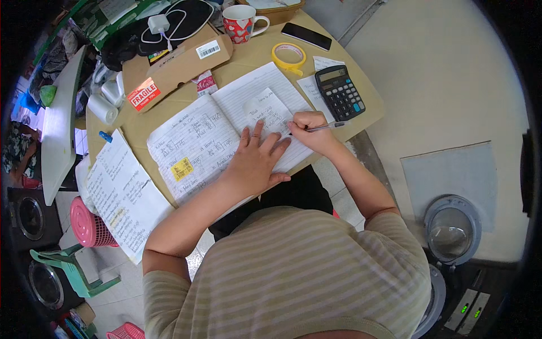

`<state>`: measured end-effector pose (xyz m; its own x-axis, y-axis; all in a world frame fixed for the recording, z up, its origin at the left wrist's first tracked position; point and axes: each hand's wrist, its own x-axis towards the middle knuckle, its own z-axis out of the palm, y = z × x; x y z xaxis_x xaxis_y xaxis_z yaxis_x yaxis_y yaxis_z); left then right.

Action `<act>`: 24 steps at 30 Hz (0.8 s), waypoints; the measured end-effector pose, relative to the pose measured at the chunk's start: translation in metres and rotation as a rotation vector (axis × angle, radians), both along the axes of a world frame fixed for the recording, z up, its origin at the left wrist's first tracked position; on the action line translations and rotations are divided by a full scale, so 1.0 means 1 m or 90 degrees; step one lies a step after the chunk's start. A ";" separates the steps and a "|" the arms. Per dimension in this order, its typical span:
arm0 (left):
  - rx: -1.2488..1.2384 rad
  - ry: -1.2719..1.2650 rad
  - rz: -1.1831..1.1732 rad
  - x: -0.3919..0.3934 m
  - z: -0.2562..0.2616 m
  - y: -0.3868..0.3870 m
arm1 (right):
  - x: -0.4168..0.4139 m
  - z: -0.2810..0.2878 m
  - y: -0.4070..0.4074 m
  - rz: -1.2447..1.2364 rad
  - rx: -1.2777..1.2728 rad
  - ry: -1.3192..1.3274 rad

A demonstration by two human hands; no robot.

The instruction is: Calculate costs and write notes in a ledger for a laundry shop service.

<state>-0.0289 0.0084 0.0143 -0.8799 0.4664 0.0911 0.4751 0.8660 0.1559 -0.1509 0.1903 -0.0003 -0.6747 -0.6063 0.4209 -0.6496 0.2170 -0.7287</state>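
An open lined notebook (192, 127) with handwriting and a yellow sticky note (182, 169) lies on the table. On its right page rests a small loose slip of paper (266, 106) that bears writing. My left hand (257, 159) lies flat with fingers spread, its fingertips on the slip and the notebook. My right hand (311, 130) grips a clear-barrelled pen (334, 125), its tip down at the slip's lower right edge. Just beyond that hand, a black calculator (340, 93) lies partly over another paper.
A roll of yellow tape (288, 57), a smartphone (306, 36), a heart-patterned mug (239, 25) and a cardboard box (178, 70) stand or lie on the table's far part. Written sheets (127, 195) overhang the left edge, above a pink basket (87, 222).
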 end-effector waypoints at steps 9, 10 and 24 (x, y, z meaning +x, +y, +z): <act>0.000 0.006 0.001 0.000 0.002 0.000 | -0.001 -0.002 0.000 -0.006 -0.009 0.050; -0.001 0.003 0.001 0.000 0.002 0.000 | -0.001 -0.003 0.000 -0.015 -0.013 0.009; 0.005 -0.002 0.002 0.000 0.001 0.001 | -0.001 -0.002 -0.002 -0.081 -0.032 0.033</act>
<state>-0.0289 0.0089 0.0153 -0.8815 0.4631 0.0925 0.4722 0.8660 0.1647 -0.1518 0.1885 -0.0020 -0.7214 -0.4948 0.4845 -0.6558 0.2637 -0.7074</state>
